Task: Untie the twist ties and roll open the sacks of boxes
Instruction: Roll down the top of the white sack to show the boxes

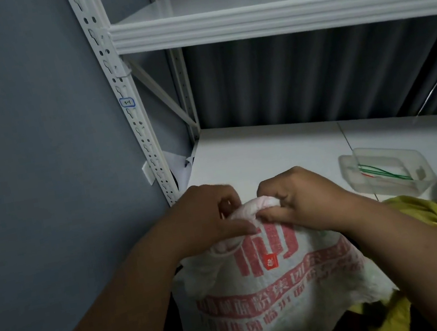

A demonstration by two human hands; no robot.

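Up close, I see both of the person's hands working the mouth of one white sack (275,286) printed with red characters, standing at the front of a white shelf (267,151). The left hand (209,219) and right hand (300,197) each curl round the sack's rolled top edge (247,208), thumbs toward the camera, probably so the cuff turns down evenly from both sides. I can see no tie on this sack. Just right of it lies one yellow sack (434,218), seemingly knotted shut with a blue tie. Beyond that sits one clear plastic tray (386,170) holding a few green and red ties, likely kept there so loose ties stay together.
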